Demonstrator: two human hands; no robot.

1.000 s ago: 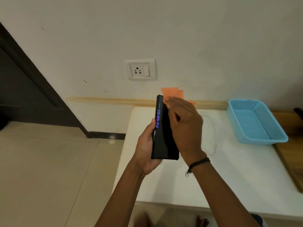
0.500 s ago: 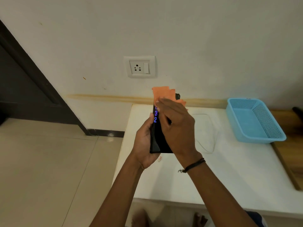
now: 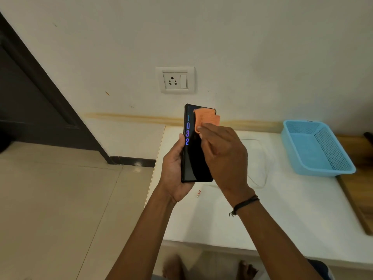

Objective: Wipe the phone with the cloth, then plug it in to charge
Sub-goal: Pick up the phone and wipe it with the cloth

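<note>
A black phone (image 3: 191,158) stands upright in my left hand (image 3: 173,168), its dark screen facing me with blue digits down the left side. My right hand (image 3: 224,156) presses an orange cloth (image 3: 205,120) flat against the upper part of the screen. The cloth sticks out beyond my fingertips near the phone's top edge. A thin white cable (image 3: 262,158) lies looped on the white table (image 3: 282,209) just right of my hands. A white wall socket (image 3: 175,80) with a switch sits on the wall above the phone.
A light blue plastic basket (image 3: 314,148) stands at the table's back right. A small red and white item (image 3: 198,193) lies on the table below the phone. A wooden surface (image 3: 359,195) borders the table on the right. Tiled floor and a dark door are at left.
My right hand with the cloth slid up to the phone's top, then back down a little. More of the screen's digits show now. The phone stays held in my left hand.
</note>
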